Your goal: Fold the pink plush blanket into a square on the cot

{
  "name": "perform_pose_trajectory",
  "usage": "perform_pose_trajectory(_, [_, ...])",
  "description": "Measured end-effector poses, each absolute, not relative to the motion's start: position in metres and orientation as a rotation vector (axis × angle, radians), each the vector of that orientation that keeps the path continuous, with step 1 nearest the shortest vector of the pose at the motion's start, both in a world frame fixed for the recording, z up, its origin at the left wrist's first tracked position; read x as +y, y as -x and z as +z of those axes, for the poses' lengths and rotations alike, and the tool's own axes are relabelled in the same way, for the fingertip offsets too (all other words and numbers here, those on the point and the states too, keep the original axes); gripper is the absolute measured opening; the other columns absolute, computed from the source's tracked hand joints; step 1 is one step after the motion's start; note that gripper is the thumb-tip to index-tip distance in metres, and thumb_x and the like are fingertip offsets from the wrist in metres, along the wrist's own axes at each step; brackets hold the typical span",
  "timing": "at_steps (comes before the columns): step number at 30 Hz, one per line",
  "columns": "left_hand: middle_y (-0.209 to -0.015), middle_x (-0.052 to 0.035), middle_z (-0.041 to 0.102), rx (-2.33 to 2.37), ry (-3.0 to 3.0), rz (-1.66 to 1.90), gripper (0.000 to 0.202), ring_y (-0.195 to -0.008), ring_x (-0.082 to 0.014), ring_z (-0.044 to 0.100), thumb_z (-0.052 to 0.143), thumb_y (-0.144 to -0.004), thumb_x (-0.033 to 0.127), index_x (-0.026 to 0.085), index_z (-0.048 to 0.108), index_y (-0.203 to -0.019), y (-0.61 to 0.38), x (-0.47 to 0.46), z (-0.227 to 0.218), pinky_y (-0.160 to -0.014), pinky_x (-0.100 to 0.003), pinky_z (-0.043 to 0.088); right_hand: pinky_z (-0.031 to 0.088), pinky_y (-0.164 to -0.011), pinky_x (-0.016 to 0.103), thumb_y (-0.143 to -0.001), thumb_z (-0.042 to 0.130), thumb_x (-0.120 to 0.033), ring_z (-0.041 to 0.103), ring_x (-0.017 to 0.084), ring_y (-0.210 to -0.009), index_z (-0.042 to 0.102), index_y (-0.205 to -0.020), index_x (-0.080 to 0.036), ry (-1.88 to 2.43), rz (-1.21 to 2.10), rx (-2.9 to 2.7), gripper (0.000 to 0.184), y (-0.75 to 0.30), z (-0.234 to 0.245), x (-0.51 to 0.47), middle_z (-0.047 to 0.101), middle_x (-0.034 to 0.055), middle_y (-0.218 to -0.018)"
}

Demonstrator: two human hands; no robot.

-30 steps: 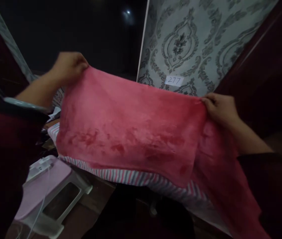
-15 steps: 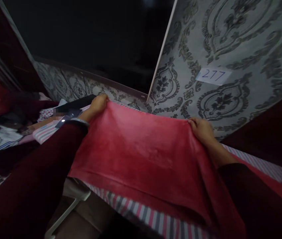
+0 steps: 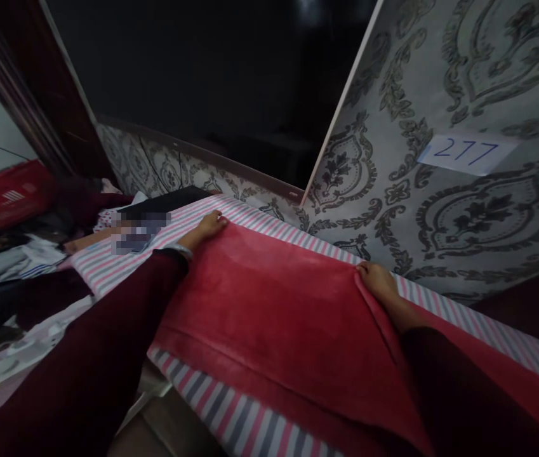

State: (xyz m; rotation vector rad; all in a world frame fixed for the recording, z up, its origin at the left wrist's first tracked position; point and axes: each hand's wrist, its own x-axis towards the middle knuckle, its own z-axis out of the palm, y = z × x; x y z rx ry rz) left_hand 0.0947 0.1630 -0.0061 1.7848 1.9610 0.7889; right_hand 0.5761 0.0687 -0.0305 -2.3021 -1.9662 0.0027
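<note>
A red cloth (image 3: 269, 311), soft and slightly shiny, lies spread over a long board with a pink, grey and white striped cover (image 3: 240, 406), which looks like an ironing board. My left hand (image 3: 211, 225) pinches the cloth's far left corner, close to the striped cover. At the far right, my right hand (image 3: 378, 279) grips the same far edge, and a fold runs from it toward me. Between the two hands the edge is drawn nearly straight. More red cloth continues under and beyond my right forearm.
Behind the board hang a large dark screen (image 3: 212, 76) and patterned wallpaper with a paper label (image 3: 469, 152) reading 277. Piled clothes (image 3: 35, 254) and a red bag (image 3: 9, 193) are at left. A partly blurred-out item (image 3: 138, 233) rests on the board's left end.
Both hands have lowered the cloth's far edge onto or close to the board, so more of the striped cover shows behind it. My view has turned a little left.
</note>
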Motion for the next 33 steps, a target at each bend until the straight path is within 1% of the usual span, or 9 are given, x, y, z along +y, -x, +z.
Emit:
perform_pose_trajectory(4, [-0.109, -0.0135, 0.074, 1.945, -1.687, 0.704, 0.048, -0.102, -0.0279, 0.069, 0.069, -0.082, 0.039, 0.015, 0.065, -0.123, -0.065, 0.137, 0.001, -0.083, -0.031, 0.051, 0.052, -0.087, 0.038, -0.098, 0.045, -0.026, 0.069, 0.03, -0.103, 0.071, -0.12, -0.014, 2.185, -0.07, -2.017, 0.037, -0.577, -0.014, 0.064, 0.072, 0.0184, -0.115])
perform_pose_trajectory(7, [-0.102, -0.009, 0.075, 1.886, -1.629, 0.659, 0.051, -0.09, -0.0245, 0.071, 0.069, -0.081, 0.039, 0.019, 0.064, -0.128, -0.043, 0.099, -0.001, -0.074, -0.029, 0.052, 0.053, -0.095, 0.044, -0.095, 0.047, -0.029, 0.067, 0.032, -0.109, 0.069, -0.122, -0.014, 1.826, -0.131, -2.151, 0.037, -0.565, -0.007, 0.033, 0.068, 0.0187, -0.124])
perform_pose_trajectory(10, [-0.098, -0.006, 0.075, 1.828, -1.566, 0.638, 0.056, -0.084, -0.0225, 0.071, 0.071, -0.08, 0.041, 0.022, 0.061, -0.132, -0.027, 0.054, -0.011, -0.07, -0.027, 0.053, 0.054, -0.098, 0.047, -0.097, 0.046, -0.035, 0.064, 0.031, -0.117, 0.069, -0.119, -0.023, 1.465, 0.025, -2.31, 0.035, -0.545, -0.015, -0.034, 0.068, 0.0131, -0.126])
perform_pose_trajectory(14, [-0.097, -0.004, 0.074, 1.704, -1.394, 0.713, 0.062, -0.081, -0.0216, 0.071, 0.075, -0.076, 0.048, 0.025, 0.058, -0.131, -0.015, -0.001, -0.027, -0.069, -0.029, 0.055, 0.055, -0.099, 0.048, -0.1, 0.045, -0.04, 0.064, 0.03, -0.12, 0.064, -0.133, -0.03, 1.356, 0.254, -2.444, 0.039, -0.532, -0.04, -0.139, 0.065, 0.0101, -0.134])
perform_pose_trajectory(18, [-0.082, 0.0004, 0.068, 1.712, -1.241, 0.845, 0.047, -0.066, -0.0158, 0.063, 0.076, -0.074, 0.047, 0.023, 0.06, -0.112, -0.012, -0.038, -0.031, -0.059, -0.025, 0.05, 0.055, -0.099, 0.052, -0.099, 0.046, -0.04, 0.064, 0.032, -0.118, 0.063, -0.134, -0.026, 1.453, 0.179, -2.426, 0.042, -0.54, -0.059, -0.192, 0.065, 0.0124, -0.134])
perform_pose_trajectory(21, [-0.07, 0.0039, 0.059, 1.819, -1.297, 0.848, 0.032, -0.054, -0.0109, 0.049, 0.072, -0.076, 0.044, 0.023, 0.058, -0.095, -0.018, -0.052, -0.025, -0.05, -0.021, 0.037, 0.055, -0.096, 0.054, -0.099, 0.039, -0.035, 0.066, 0.033, -0.11, 0.069, -0.125, -0.022, 1.532, 0.069, -2.356, 0.041, -0.544, -0.062, -0.194, 0.07, 0.0139, -0.121])
perform_pose_trajectory(24, [-0.061, 0.0046, 0.049, 1.858, -1.365, 0.826, 0.025, -0.05, -0.0103, 0.042, 0.068, -0.077, 0.042, 0.021, 0.055, -0.078, -0.025, -0.059, -0.018, -0.048, -0.023, 0.031, 0.057, -0.091, 0.054, -0.099, 0.032, -0.032, 0.068, 0.033, -0.1, 0.073, -0.11, -0.026, 1.555, 0.033, -2.221, 0.043, -0.544, -0.055, -0.188, 0.072, 0.0134, -0.105])
perform_pose_trajectory(28, [-0.055, 0.0038, 0.043, 1.883, -1.378, 0.794, 0.025, -0.048, -0.0119, 0.04, 0.063, -0.077, 0.041, 0.022, 0.05, -0.066, -0.026, -0.063, -0.012, -0.047, -0.025, 0.03, 0.056, -0.091, 0.052, -0.099, 0.034, -0.037, 0.068, 0.033, -0.101, 0.072, -0.106, -0.031, 1.536, -0.036, -2.091, 0.04, -0.548, -0.045, -0.194, 0.073, 0.0113, -0.104])
perform_pose_trajectory(33, [-0.052, 0.0029, 0.042, 1.906, -1.45, 0.71, 0.023, -0.051, -0.0134, 0.041, 0.064, -0.072, 0.031, 0.022, 0.049, -0.057, -0.027, -0.066, -0.01, -0.049, -0.026, 0.03, 0.055, -0.088, 0.046, -0.098, 0.033, -0.024, 0.068, 0.031, -0.101, 0.073, -0.109, -0.024, 1.709, -0.037, -2.257, 0.042, -0.551, -0.048, -0.209, 0.072, 0.0133, -0.109])
